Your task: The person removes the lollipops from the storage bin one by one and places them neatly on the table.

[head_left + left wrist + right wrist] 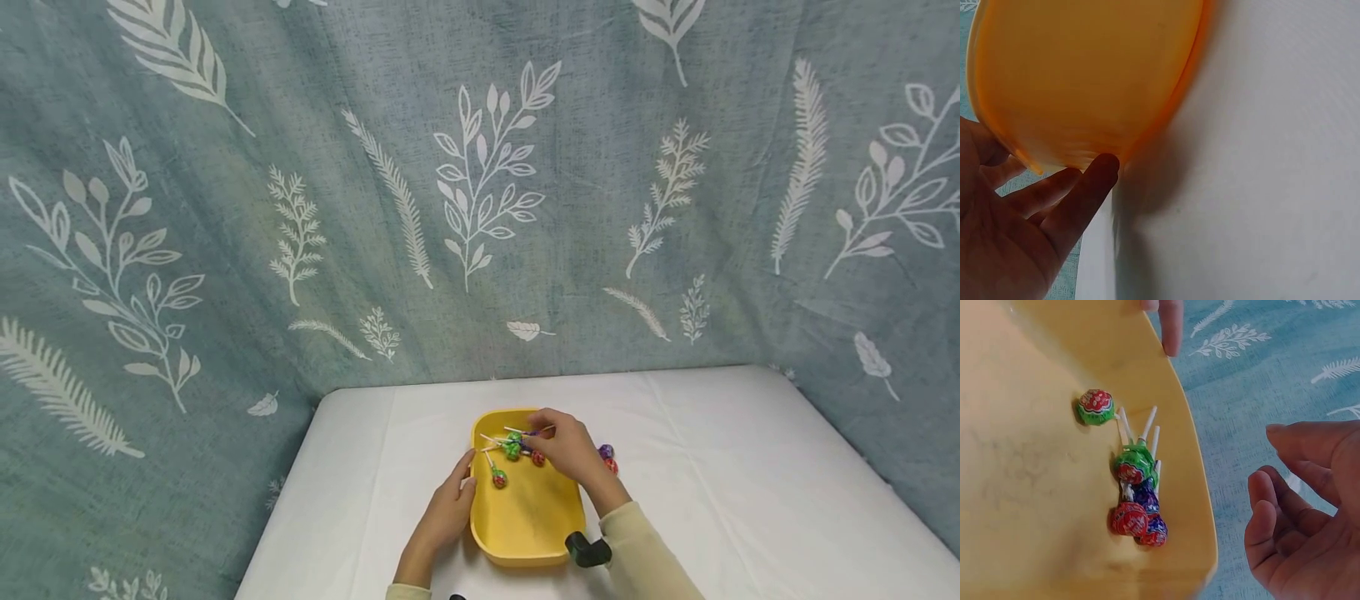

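From the head view, I see my left hand (447,510) with straight fingers laid against the near-left wall of the yellow tray (525,533), while my right hand (572,446) hovers over its far end, above the wrapped lollipops (512,450); two more lie just right of that hand.

At the left wrist, fingers (1079,200) are spread and touch the tray's smooth underside; it looks like light, stiff plastic, likely slippery, so I'd brace it by the rim.

At the right wrist, my hand is loosely open, holding nothing. Beside it, the lollipops (1138,500) cluster near the tray's edge; they seem light, with hard heads. I'd pinch a thin white stick (1148,423).
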Action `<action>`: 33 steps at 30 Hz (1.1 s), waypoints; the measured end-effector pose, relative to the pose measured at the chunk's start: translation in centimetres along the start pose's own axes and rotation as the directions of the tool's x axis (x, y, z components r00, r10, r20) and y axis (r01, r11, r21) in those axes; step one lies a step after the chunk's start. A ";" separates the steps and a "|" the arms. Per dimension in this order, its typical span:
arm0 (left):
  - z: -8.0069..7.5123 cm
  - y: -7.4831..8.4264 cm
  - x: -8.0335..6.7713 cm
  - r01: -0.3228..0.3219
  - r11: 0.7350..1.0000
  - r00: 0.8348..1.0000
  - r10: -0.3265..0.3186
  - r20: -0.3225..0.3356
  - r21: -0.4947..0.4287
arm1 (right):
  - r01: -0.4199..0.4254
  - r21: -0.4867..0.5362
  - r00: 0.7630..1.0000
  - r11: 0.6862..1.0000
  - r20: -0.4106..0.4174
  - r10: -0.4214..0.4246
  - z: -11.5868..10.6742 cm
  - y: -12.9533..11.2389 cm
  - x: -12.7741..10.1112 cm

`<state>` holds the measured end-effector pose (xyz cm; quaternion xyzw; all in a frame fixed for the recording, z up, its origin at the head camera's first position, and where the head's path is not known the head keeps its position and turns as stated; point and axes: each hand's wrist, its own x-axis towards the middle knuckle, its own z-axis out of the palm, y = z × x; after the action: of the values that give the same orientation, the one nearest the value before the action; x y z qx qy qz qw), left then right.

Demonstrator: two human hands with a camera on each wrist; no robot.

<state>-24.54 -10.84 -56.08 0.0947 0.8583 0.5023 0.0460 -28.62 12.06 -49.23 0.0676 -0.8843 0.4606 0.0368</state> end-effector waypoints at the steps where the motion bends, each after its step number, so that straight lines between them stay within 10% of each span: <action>1: 0.0 0.0 0.0 -0.001 1.000 1.000 0.001 0.000 0.000 | 0.000 0.000 1.000 1.000 0.009 0.000 0.1 0.0 0.1; 18: -0.1 -0.1 0.0 -0.039 0.999 0.999 0.039 0.015 -0.012 | 0.094 -0.049 0.986 0.994 0.142 -0.087 3.8 0.4 1.6; 33: -0.2 -0.3 -0.1 -0.064 0.998 0.998 0.064 0.009 0.000 | 0.022 -0.155 0.950 0.988 0.310 0.027 6.0 -0.3 2.2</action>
<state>-24.55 -11.14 -56.20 0.1242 0.8547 0.5029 0.0339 -30.80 6.81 -52.18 0.1351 -0.9125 0.3734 -0.0983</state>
